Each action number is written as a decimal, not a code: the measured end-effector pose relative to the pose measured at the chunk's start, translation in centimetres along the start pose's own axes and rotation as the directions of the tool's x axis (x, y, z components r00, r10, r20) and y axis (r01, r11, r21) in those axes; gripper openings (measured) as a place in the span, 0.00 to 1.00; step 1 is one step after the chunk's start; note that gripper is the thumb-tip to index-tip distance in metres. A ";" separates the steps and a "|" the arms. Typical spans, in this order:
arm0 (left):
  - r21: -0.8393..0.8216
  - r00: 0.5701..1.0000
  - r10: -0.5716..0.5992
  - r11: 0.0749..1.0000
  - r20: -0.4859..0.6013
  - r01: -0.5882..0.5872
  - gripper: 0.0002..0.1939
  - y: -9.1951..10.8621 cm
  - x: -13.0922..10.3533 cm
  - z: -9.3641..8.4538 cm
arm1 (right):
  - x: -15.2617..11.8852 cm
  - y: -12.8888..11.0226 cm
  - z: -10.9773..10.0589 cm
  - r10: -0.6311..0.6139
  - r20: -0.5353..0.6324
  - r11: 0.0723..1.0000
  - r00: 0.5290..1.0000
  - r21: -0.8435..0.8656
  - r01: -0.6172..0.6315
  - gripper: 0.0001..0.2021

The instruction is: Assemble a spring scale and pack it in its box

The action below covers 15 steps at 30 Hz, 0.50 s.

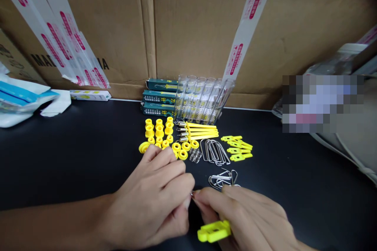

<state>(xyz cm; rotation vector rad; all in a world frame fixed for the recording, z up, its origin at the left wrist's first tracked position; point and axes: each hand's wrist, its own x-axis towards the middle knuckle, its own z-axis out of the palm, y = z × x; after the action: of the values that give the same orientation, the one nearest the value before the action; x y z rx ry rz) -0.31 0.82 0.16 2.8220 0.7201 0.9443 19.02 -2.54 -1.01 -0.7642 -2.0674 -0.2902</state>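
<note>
- Head view: the left hand [159,192] is holding its fingers curled closed; whatever sits inside is hiding from sight.
- The right hand [250,211] is gripping a yellow slotted piece [214,232], which is jutting out below the index finger.
- A thin metal bit [193,194] is showing between the two hands, at the right fingertips.
- Loose bent wires [224,178] are lying just beyond the right hand, with wire loops [215,153] and flat yellow parts [240,150] sitting farther back.
- Small springs [195,155], yellow rings [182,154] and yellow collars [159,130] are resting beyond the left hand.
- Yellow rods [203,130] with metal ends are lying before clear tubes [203,100], which are leaning against green boxes [157,97].
- A cardboard wall [191,27] is standing behind.
</note>
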 end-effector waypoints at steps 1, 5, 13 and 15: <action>0.003 1.000 0.000 1.000 0.001 0.000 0.09 0.0 0.0 0.0 | 0.0 0.0 0.0 -0.015 -0.027 1.000 1.000 -0.010 0.015 0.10; 0.018 1.000 0.001 1.000 -0.005 -0.001 0.09 0.1 0.0 -0.1 | 0.0 -0.2 0.1 0.021 0.005 1.000 1.000 0.002 -0.021 0.09; -0.047 0.999 -0.042 0.998 -0.020 0.041 0.09 0.2 0.0 -0.1 | -0.1 0.1 -0.6 0.013 0.060 1.000 0.998 0.012 -0.013 0.06; -0.082 0.997 -0.074 0.994 -0.019 0.072 0.09 0.3 -0.1 -0.2 | 0.1 0.2 -0.8 0.028 0.073 1.000 0.997 -0.007 -0.028 0.05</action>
<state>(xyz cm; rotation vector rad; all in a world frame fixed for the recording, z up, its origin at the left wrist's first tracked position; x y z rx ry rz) -0.36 0.49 0.32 2.7000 0.7631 0.9708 19.59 -2.69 -0.47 -0.8173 -2.1231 -0.2560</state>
